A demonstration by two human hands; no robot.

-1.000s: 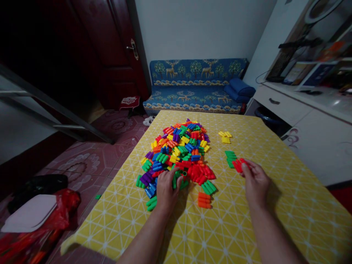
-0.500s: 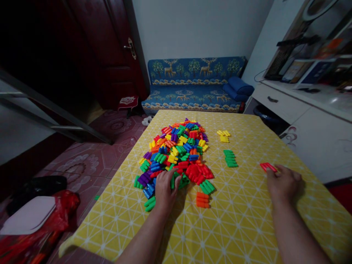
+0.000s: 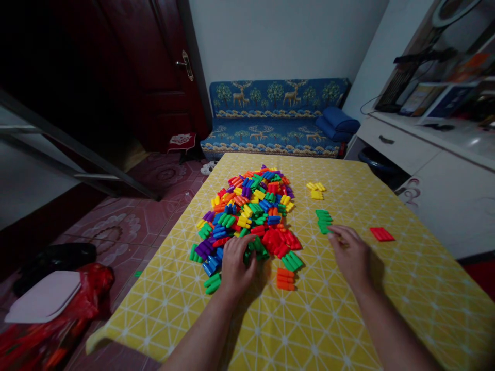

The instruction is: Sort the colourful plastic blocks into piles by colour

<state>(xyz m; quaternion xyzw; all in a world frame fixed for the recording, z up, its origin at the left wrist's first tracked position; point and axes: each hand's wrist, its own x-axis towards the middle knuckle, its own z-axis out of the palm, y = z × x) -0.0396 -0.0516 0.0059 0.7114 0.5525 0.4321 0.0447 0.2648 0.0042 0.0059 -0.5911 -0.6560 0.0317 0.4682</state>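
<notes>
yellow cloth [image 3: 309,330]: left hand [image 3: 235,263] curled at pile [image 3: 253,210], grip unclear; right hand [image 3: 353,257] fingers parted, red block [image 3: 382,234] rightward.

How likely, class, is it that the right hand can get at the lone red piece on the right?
Probably yes: the right hand is near the red piece, and only yellow tablecloth shows between them.

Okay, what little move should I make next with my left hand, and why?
I'd probably lift a green block with your left hand: its fingers are right there at the pile, and matching green blocks lie apart, near your right hand.
</notes>
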